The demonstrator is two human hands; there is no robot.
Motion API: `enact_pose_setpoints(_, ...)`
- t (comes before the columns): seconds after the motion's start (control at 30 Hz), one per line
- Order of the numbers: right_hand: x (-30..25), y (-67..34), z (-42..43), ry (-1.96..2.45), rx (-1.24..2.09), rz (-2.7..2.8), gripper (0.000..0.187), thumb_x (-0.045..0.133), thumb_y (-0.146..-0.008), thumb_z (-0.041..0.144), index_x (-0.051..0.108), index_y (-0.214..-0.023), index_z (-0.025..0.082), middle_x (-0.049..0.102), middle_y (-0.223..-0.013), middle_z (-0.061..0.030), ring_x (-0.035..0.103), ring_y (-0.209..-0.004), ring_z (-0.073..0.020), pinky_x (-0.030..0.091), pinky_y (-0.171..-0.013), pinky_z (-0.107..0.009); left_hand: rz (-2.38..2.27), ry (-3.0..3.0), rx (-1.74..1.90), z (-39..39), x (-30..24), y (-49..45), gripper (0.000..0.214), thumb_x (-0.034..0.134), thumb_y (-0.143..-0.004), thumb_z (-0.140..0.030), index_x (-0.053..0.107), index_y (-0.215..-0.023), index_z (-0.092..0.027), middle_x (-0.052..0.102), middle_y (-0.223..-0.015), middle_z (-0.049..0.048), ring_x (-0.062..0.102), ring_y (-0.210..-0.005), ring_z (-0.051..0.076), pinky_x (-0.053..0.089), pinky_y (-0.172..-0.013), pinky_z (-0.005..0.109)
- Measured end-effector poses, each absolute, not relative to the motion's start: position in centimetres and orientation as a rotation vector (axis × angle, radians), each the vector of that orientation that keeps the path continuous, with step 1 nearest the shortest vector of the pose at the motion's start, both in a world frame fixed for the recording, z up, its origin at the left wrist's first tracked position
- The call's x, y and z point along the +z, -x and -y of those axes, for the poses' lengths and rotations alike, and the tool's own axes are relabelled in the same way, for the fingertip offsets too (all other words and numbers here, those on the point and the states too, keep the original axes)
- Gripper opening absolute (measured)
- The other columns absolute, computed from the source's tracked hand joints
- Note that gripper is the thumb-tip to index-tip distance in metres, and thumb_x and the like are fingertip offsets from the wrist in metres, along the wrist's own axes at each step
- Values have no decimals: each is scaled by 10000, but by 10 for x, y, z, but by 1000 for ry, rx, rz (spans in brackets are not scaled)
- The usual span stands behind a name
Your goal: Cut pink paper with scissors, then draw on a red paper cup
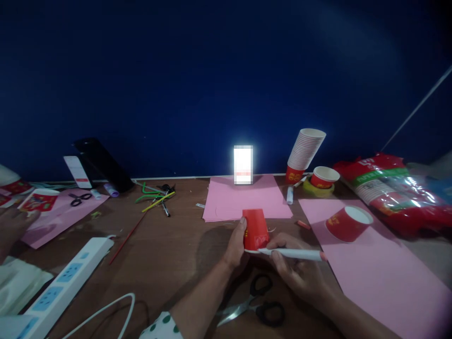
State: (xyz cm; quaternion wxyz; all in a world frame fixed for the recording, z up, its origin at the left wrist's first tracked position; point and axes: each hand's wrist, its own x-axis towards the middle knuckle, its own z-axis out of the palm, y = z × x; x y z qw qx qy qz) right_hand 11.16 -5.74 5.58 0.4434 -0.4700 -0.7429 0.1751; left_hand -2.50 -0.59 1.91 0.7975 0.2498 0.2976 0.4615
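My left hand [236, 245] is closed around the left side of a red paper cup [254, 228], held upside down with its white rim toward me. Between the fingers of my right hand [294, 268] is a white marker [300, 254] with a reddish end pointing right. The marker's tip meets the cup near its rim; whether it leaves a line there is too small to tell. Below both hands, scissors [252, 306] with black handles lie spread on the brown table [165, 254].
Pink paper [243, 202] lies ahead, under a lit phone [243, 165]. To the right are a cup stack [305, 148], another cup [348, 223] on pink paper, and red plastic packaging [391, 188]. A power strip [70, 278], straws [151, 193] and another person's hand [14, 226] are left.
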Motion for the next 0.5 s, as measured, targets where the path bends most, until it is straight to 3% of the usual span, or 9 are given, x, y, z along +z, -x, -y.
enact_pose_setpoints(0.33, 63, -110, 59, 1224, 658, 1817, 156, 487, -872, 245, 603, -779, 200, 647, -722, -28, 624, -639, -164, 494, -555, -253, -694, -588, 996, 7, 17, 27, 579, 518, -772, -646, 663, -845, -90, 674, -737, 108, 607, -676, 206, 443, -698, 318)
enact_pose_setpoints(0.5, 41, -111, 56, 1083, 968, 1452, 160, 477, -913, 322, 542, -831, 202, 560, -617, 14, 509, -498, -121, 391, -431, -218, -689, -563, 979, 6, 14, 26, 592, 522, -766, -651, 655, -877, -85, 679, -757, 117, 610, -679, 209, 449, -701, 327)
